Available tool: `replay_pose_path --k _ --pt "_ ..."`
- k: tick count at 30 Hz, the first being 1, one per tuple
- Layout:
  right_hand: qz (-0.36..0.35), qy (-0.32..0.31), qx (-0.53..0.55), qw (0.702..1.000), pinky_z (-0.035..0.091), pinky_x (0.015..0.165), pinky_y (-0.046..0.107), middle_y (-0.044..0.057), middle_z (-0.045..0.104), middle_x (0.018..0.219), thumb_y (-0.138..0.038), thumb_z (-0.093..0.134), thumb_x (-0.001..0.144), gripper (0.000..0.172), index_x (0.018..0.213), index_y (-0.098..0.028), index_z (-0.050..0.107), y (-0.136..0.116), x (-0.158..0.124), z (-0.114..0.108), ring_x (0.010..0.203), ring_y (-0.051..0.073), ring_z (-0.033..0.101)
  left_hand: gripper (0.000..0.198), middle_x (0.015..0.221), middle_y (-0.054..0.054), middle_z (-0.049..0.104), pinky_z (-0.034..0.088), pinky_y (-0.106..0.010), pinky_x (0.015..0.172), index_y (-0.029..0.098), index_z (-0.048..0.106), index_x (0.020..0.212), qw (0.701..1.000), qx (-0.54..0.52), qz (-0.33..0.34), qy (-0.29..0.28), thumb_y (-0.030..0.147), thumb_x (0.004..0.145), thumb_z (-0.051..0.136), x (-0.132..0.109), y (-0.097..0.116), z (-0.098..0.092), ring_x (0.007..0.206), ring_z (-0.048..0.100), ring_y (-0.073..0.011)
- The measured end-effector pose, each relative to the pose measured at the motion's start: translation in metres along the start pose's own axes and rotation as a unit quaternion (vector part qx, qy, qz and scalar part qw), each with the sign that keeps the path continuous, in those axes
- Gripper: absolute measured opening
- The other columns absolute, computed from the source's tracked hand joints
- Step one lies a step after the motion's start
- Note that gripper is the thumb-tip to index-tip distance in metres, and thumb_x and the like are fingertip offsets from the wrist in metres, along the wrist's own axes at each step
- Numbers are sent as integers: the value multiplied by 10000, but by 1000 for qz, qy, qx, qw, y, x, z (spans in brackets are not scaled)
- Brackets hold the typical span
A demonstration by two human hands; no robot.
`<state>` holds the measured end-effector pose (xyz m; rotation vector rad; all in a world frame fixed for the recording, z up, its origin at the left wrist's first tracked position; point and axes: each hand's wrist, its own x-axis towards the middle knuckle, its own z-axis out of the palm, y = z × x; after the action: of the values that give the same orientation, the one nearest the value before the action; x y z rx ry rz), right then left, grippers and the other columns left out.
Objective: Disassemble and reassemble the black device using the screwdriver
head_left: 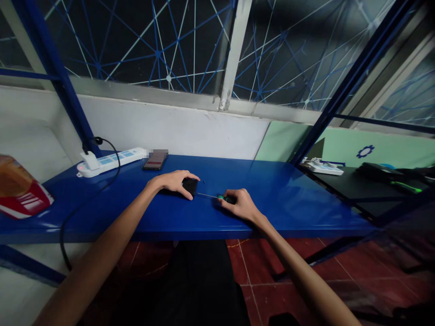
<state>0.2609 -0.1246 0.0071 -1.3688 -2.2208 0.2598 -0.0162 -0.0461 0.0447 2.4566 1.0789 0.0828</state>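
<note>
The right hand (243, 204) is curled around the dark handle of a screwdriver (221, 198), thumb and fingers pinching it near the green collar. The thin shaft points left, its tip at the right end of a small black box (191, 187); whether the two touch, I cannot tell. The left hand (174, 182) grips this box between thumb and fingers, palm over its left part, on the blue bench (204, 217). A tiny dark piece (204, 182) lies just beyond the box's right end. Farther back, behind the left hand, rests a phone (155, 160), and left of it a white power strip (113, 162) with a plug and black cable (90, 197). A red-and-orange container (25, 192) stands at the far left.
</note>
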Motion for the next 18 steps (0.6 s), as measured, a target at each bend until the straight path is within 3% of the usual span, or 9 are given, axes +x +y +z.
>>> replay_pose_path --k 18 --pt "-3 2 -8 1000 241 505 238 -36 492 515 -490 562 822 356 676 -175 645 0 -1 -1 482 87 388 837 1325 -87 485 390 -427 912 333 456 1373 1000 8 3 0 631 634 710 -1 2 0 1176 456 -332"
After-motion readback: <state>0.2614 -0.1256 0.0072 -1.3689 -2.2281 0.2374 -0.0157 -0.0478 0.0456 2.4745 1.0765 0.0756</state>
